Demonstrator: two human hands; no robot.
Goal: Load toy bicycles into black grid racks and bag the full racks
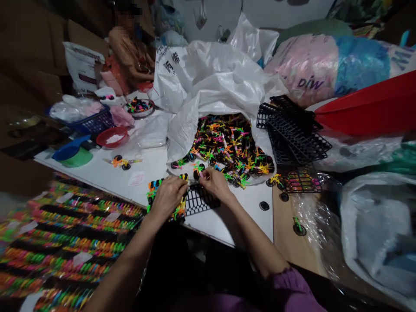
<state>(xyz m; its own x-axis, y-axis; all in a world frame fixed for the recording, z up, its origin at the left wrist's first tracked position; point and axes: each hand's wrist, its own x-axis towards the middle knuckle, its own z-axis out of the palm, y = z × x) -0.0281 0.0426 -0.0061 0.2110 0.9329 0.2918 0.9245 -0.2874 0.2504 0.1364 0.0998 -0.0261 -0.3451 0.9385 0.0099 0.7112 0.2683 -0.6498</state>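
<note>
On the front edge of the table lies a black plastic grid tray, its left part filled with colourful toy bicycles and its right part bare. My left hand rests over the filled part, fingers bent and pressed together at the last row; what they grip is hidden. At the mouth of a white sack, my right hand pinches a small toy bicycle with a black wheel, partly covered by the fingers. Behind it, a big heap of toy bicycles spills from the white sack.
Stacked black grid trays stand at the right. A loose black wheel lies on the table. Left are a red bowl, a green scoop and a blue basket. Packed bicycles fill the lower left. Another person sits behind.
</note>
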